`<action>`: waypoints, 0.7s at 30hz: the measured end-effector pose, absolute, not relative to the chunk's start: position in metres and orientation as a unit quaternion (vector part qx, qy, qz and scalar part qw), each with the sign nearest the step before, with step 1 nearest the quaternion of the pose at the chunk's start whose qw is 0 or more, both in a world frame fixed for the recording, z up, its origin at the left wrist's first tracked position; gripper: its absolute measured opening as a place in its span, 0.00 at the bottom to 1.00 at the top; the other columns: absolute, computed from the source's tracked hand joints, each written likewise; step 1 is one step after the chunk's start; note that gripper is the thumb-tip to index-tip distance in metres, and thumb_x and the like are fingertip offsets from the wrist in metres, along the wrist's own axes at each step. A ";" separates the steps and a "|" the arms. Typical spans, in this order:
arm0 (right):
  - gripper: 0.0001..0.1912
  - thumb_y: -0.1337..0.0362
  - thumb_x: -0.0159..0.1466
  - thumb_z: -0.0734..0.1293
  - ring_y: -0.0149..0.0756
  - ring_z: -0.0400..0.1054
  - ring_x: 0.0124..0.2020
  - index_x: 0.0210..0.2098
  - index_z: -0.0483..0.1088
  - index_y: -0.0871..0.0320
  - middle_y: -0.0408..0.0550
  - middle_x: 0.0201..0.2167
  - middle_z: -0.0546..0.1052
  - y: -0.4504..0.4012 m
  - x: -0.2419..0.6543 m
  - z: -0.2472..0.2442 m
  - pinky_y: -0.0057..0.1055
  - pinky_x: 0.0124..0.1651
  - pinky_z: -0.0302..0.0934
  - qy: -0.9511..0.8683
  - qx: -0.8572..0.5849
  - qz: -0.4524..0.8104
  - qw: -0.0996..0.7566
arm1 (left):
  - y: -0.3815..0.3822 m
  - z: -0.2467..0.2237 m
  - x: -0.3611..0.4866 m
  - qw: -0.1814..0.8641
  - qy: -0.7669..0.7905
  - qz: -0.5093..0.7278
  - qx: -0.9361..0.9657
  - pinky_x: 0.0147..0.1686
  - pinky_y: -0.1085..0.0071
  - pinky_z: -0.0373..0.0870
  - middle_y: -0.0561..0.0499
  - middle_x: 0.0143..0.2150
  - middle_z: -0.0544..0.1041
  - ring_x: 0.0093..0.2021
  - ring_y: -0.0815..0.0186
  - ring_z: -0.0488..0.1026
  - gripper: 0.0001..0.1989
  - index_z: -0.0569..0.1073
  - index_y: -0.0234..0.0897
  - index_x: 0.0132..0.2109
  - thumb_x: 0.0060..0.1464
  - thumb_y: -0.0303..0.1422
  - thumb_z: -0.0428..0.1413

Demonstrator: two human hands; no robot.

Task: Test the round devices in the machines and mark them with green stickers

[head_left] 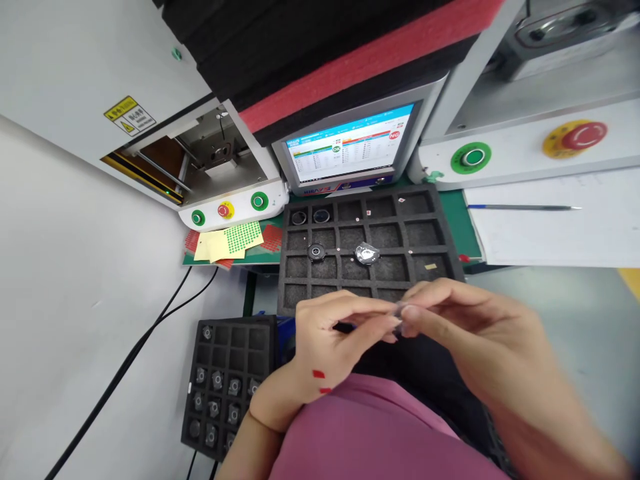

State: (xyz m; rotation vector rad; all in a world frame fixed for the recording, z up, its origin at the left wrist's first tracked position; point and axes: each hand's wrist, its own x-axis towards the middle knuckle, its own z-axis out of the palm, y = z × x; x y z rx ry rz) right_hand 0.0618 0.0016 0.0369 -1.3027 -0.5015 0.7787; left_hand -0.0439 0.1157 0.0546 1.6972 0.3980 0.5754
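Observation:
My left hand (333, 337) and my right hand (463, 323) meet at the fingertips in front of my body. Between their thumbs and fingers is a small clear piece that looks like plastic film (399, 311); the fingers hide most of it. Two red marks show on the back of my left hand. Just beyond lies a black foam tray (385, 235) divided into compartments. In it sit a round black watch case (316, 252), a film-wrapped watch case (367, 253), and two dark round discs (322, 216) at the far left.
Behind the tray stands a monitor (350, 147) under stacked black and red foam (360, 60). Machines with buttons (259, 201) flank it. Sticker sheets (227, 243) lie left, a pen (523, 207) on paper right. A lower tray (240, 360) holds several wrapped round parts.

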 end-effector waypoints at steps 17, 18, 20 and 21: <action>0.18 0.51 0.68 0.62 0.38 0.72 0.37 0.36 0.68 0.62 0.50 0.34 0.75 0.015 0.220 -0.079 0.41 0.45 0.68 -0.219 -0.861 -0.065 0.455 | 0.147 -0.001 -0.060 0.485 0.283 0.072 0.824 0.34 0.72 0.78 0.53 0.29 0.82 0.28 0.65 0.79 0.10 0.78 0.38 0.38 0.47 0.26 0.57; 0.17 0.53 0.68 0.63 0.35 0.71 0.36 0.36 0.69 0.63 0.48 0.33 0.74 0.020 0.234 -0.087 0.38 0.42 0.68 -0.251 -0.867 -0.069 0.424 | 0.151 -0.005 -0.063 0.469 0.291 0.081 0.830 0.33 0.70 0.78 0.54 0.28 0.82 0.28 0.64 0.79 0.10 0.78 0.39 0.38 0.47 0.26 0.56; 0.15 0.55 0.68 0.64 0.31 0.69 0.32 0.37 0.70 0.63 0.45 0.32 0.73 0.027 0.248 -0.099 0.32 0.38 0.68 -0.322 -0.871 -0.058 0.367 | 0.158 -0.011 -0.070 0.447 0.301 0.102 0.836 0.31 0.68 0.78 0.54 0.27 0.81 0.27 0.61 0.79 0.10 0.78 0.40 0.37 0.47 0.27 0.55; 0.14 0.56 0.68 0.65 0.30 0.69 0.31 0.37 0.70 0.63 0.45 0.32 0.73 0.030 0.250 -0.105 0.31 0.37 0.68 -0.353 -0.870 -0.049 0.342 | 0.161 -0.012 -0.073 0.436 0.308 0.108 0.838 0.30 0.68 0.78 0.54 0.27 0.81 0.26 0.61 0.79 0.10 0.78 0.40 0.36 0.47 0.27 0.55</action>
